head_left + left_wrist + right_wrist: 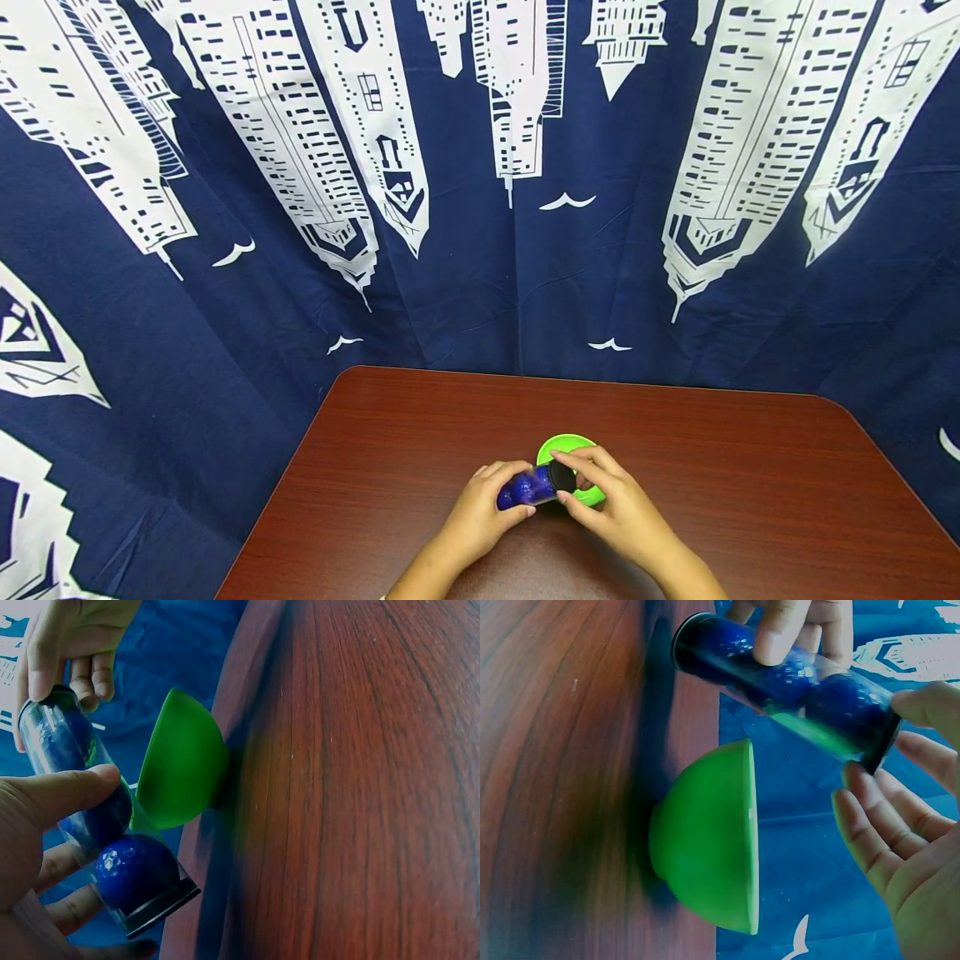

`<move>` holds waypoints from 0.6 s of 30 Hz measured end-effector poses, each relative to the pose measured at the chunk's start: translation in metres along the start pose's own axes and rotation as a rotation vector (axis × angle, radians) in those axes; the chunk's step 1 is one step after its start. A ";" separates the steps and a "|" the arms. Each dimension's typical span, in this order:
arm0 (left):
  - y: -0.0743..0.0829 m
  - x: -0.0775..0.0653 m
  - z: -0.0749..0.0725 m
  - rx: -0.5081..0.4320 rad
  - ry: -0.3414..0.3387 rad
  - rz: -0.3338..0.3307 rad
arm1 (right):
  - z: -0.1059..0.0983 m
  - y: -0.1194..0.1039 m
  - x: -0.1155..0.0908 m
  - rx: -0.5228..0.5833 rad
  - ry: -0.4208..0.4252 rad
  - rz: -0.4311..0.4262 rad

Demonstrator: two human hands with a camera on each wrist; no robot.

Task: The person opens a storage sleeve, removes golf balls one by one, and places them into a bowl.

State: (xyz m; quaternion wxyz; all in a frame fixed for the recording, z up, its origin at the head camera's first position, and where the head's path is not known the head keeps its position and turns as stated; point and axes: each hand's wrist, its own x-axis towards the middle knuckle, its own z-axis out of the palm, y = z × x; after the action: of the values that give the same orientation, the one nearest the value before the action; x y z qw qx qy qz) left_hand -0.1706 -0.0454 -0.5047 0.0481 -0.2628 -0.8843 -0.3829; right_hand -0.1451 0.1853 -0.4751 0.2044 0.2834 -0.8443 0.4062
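Observation:
A clear tube [545,500] with black end caps and blue dimpled balls [136,871] inside is held tilted above the table. My left hand [480,510] grips the tube round its middle, thumb on one side and fingers on the other. At the tube's other end, my right hand [626,510] pinches the black cap [562,477] between thumb and fingers. A green bowl [709,838] stands upright on the table just beyond the tube; in the head view the tube and right hand partly cover it. The bowl's inside is mostly hidden.
The brown wooden table [420,425] has rounded far corners. Behind it and to the left hangs a dark blue cloth [480,283] printed with white buildings and birds.

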 end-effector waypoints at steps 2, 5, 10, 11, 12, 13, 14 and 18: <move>0.000 0.000 -0.001 0.005 -0.009 -0.001 | 0.000 0.000 0.000 -0.004 -0.010 -0.015; -0.001 0.000 -0.003 0.021 -0.033 -0.003 | 0.001 0.001 0.001 -0.012 -0.029 -0.034; -0.004 0.000 -0.003 0.052 -0.062 0.011 | 0.001 0.002 0.001 -0.019 -0.053 -0.058; -0.004 -0.001 -0.003 0.060 -0.062 0.016 | 0.001 0.002 0.001 -0.020 -0.055 -0.063; -0.005 -0.001 -0.003 0.066 -0.061 0.022 | 0.001 0.002 0.001 -0.021 -0.057 -0.068; -0.005 -0.001 -0.003 0.071 -0.060 0.029 | 0.000 0.002 0.001 -0.021 -0.060 -0.072; -0.006 -0.001 -0.003 0.076 -0.059 0.037 | 0.000 0.002 0.001 -0.023 -0.063 -0.075; -0.008 -0.001 -0.004 0.073 -0.062 0.058 | -0.002 0.003 0.002 -0.027 -0.080 -0.072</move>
State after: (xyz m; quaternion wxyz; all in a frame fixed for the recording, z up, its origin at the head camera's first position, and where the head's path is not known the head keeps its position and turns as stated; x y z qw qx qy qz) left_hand -0.1742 -0.0527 -0.5076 0.0411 -0.2982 -0.8907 -0.3407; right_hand -0.1483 0.1876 -0.4742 0.1889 0.3270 -0.8463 0.3756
